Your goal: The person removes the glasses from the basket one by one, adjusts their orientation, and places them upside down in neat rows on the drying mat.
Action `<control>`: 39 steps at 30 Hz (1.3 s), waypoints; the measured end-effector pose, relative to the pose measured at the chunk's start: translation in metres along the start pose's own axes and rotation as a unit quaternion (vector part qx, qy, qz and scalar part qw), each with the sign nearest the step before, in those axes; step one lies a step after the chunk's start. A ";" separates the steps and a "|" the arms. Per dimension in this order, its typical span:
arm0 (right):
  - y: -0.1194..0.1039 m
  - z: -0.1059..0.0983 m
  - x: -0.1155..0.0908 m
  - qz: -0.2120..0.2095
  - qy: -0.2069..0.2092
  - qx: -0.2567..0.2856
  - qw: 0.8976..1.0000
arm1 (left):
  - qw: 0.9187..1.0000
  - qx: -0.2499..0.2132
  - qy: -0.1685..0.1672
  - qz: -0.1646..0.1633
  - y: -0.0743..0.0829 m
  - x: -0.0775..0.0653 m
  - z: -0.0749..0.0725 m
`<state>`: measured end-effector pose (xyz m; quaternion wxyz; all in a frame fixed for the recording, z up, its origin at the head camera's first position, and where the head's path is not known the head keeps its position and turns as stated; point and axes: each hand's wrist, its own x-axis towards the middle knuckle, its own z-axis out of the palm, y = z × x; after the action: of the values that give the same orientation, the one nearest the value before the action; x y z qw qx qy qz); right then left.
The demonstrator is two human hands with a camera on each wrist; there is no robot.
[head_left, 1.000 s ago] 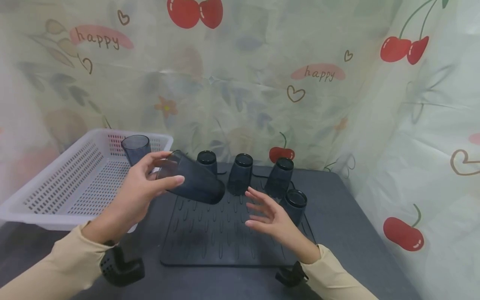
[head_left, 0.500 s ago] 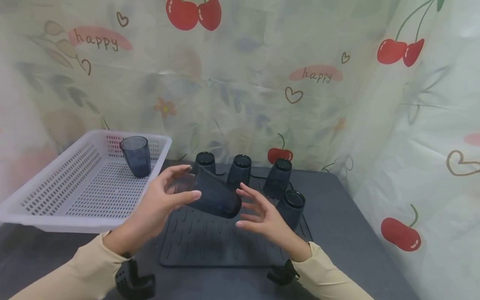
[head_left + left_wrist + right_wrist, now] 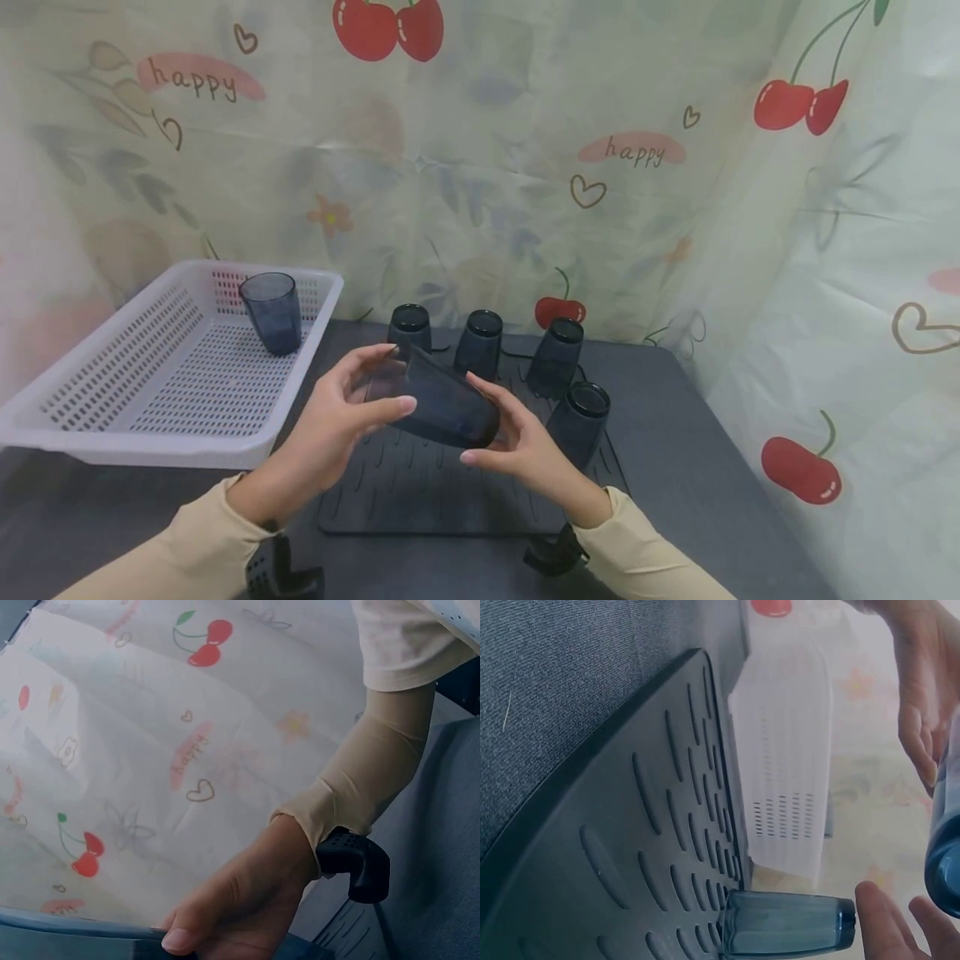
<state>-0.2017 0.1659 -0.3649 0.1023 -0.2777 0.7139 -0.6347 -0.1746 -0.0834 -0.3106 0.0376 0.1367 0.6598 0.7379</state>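
Observation:
A dark blue-grey drinking glass (image 3: 442,404) is held tilted above the black ridged drying mat (image 3: 442,500), its base toward the lower right. My left hand (image 3: 333,417) grips it round the open end, thumb along the near side. At the base, my right hand (image 3: 521,446) takes hold with the thumb below and fingers above. The left wrist view shows the right hand (image 3: 240,907) with its thumb at the glass (image 3: 67,941). Several matching glasses stand upside down on the mat, among them a back middle glass (image 3: 478,346) and a right-hand glass (image 3: 579,425).
To the left stands a white perforated plastic basket (image 3: 187,450) with one upright glass (image 3: 273,312) inside at the back. A dark grey cloth (image 3: 720,500) covers the table. A printed curtain (image 3: 480,208) rises behind and at the sides.
My left hand has carried the glass right and down from beside the basket to over the mat. The right hand, apart from the glass before, has moved slightly left and closed round its base.

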 end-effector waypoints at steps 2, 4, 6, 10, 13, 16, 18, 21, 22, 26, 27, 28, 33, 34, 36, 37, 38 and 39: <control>0.000 0.001 0.000 0.007 0.004 -0.001 1.000 | 1.000 -0.002 -0.002 -0.001 -0.001 0.000 0.001; 0.000 0.002 -0.001 0.014 0.008 -0.001 1.000 | 1.000 -0.003 -0.002 -0.002 -0.002 0.000 0.002; -0.001 0.002 -0.001 0.015 0.010 0.002 1.000 | 1.000 -0.008 -0.003 -0.002 -0.003 -0.001 0.003; -0.002 0.003 -0.001 0.020 0.016 0.001 1.000 | 1.000 -0.015 -0.004 -0.004 -0.004 -0.001 0.005; -0.002 0.004 -0.001 0.027 0.018 0.003 0.999 | 1.000 -0.016 -0.006 -0.007 -0.005 -0.002 0.005; -0.002 0.003 -0.002 0.029 0.020 -0.001 0.999 | 1.000 -0.018 -0.007 -0.008 -0.005 -0.002 0.005; -0.002 0.003 -0.002 0.027 0.023 -0.005 0.999 | 1.000 -0.020 -0.009 -0.009 -0.006 -0.003 0.005; -0.003 0.002 -0.003 0.024 0.029 -0.013 0.999 | 0.999 -0.028 -0.010 -0.013 -0.009 -0.003 0.005; -0.003 0.002 -0.004 0.024 0.030 -0.014 0.999 | 0.999 -0.032 -0.011 -0.015 -0.009 -0.003 0.005; -0.003 0.000 -0.005 0.022 0.035 -0.019 0.999 | 0.999 -0.047 -0.017 -0.021 -0.014 -0.002 0.005; -0.003 -0.001 -0.006 0.020 0.037 -0.019 0.999 | 0.998 -0.051 -0.019 -0.022 -0.016 -0.002 0.005; -0.003 -0.002 -0.006 0.018 0.038 -0.018 0.999 | 0.998 -0.054 -0.021 -0.023 -0.017 -0.001 0.005; -0.005 -0.005 -0.009 0.018 0.047 -0.012 0.999 | 0.997 -0.064 -0.032 -0.025 -0.022 0.000 0.004; -0.005 -0.006 -0.010 0.019 0.049 -0.011 0.999 | 0.997 -0.064 -0.034 -0.026 -0.023 0.000 0.004; -0.006 -0.007 -0.011 0.016 0.054 -0.012 0.998 | 0.997 -0.063 -0.040 -0.028 -0.024 0.000 0.003; -0.006 -0.008 -0.011 0.012 0.056 -0.012 0.998 | 0.997 -0.059 -0.044 -0.030 -0.024 0.000 0.003; -0.007 -0.009 -0.012 0.007 0.058 -0.012 0.998 | 0.997 -0.054 -0.047 -0.035 -0.024 0.000 0.002; -0.007 -0.010 -0.013 0.002 0.060 -0.007 0.998 | 0.997 -0.049 -0.052 -0.040 -0.025 0.000 0.001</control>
<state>-0.1944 0.1804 -0.3591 0.0584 -0.2381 0.7236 -0.6452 -0.1775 -0.0788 -0.3346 0.1078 0.1461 0.6247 0.7595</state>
